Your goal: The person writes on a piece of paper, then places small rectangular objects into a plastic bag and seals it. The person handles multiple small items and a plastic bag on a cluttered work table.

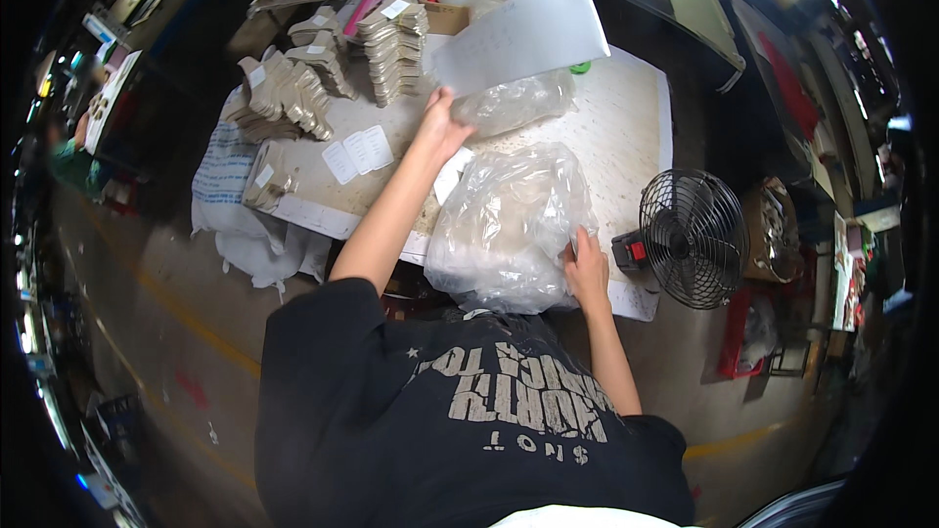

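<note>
The left hand (450,127) grips the white paper sheet (528,31), upper centre; the right hand (587,272), grip unclear, touches the clear plastic bag (514,215) mid-frame. A light pinch should avoid creasing.

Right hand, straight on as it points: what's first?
Likely the large clear plastic bag; the right hand is at its right edge, apparently touching it, though depth is hard to judge.

The person wears a black T-shirt (460,469) with short sleeves (328,308), pale cracked block lettering (523,396) and, toward the lettering's ten o'clock, a small star (413,353). Left hand (448,123) and right hand (588,272) are bare.
</note>
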Demonstrator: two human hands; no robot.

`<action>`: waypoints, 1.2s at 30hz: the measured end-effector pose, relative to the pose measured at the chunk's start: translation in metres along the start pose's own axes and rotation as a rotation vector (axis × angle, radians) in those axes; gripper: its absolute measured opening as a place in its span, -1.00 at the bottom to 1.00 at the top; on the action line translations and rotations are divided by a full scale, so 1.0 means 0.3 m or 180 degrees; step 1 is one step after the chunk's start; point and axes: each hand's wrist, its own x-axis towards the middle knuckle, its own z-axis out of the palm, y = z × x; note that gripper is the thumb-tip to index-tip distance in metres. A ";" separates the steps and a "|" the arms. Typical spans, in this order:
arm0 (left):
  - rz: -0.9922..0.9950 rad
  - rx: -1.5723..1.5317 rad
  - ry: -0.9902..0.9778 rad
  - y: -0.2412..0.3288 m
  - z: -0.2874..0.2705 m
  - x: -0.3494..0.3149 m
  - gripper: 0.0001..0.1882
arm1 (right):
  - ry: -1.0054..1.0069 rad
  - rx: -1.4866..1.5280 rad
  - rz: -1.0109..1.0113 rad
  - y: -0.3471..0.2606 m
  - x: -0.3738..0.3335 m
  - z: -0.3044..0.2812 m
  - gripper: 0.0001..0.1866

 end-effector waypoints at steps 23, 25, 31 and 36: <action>0.0263 0.0822 -0.0164 0.082 -0.065 -0.271 -0.72 | -0.1103 -0.0764 -0.0122 -0.255 -0.093 0.019 -0.21; 0.0416 0.0766 0.0150 0.159 -0.194 -0.389 -0.74 | -0.1028 -0.0899 0.0086 -0.194 0.040 0.059 -0.27; 0.0703 0.1364 0.1262 0.124 -0.634 -0.641 -0.74 | -0.0503 -0.1186 0.0060 -0.115 0.464 0.163 -0.47; 0.0422 0.1445 0.2056 0.040 -0.742 -0.795 -0.74 | -0.0481 -0.1069 -0.0069 -0.083 0.642 0.081 -0.51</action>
